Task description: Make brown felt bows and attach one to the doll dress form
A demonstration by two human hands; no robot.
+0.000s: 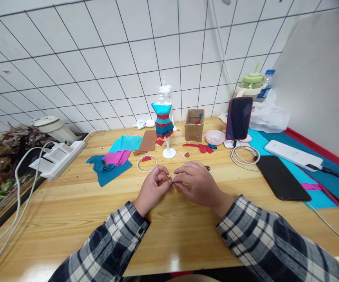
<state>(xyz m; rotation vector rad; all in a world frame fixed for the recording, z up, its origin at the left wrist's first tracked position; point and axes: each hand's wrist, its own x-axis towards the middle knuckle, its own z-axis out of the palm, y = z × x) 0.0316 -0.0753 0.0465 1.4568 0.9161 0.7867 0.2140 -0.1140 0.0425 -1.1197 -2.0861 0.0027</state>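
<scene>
Small brown scrap of material (167,179) pinched between left hand (153,187) and right hand (195,183), low over the pale wooden tabletop (78,211).
Scrap is gripped by fingertips of both hands at centre; its shape is mostly hidden, probably folded felt. Beyond: white ring (147,163), then white mini mannequin in teal-and-red layered dress (164,117), small cardboard box (194,125) beside it.

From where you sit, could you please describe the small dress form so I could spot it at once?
Look along the wooden table to the tiled wall. Beyond the hands stands a white mannequin on a round base, left of the cardboard box. It alone wears teal and red ruffles.
</scene>
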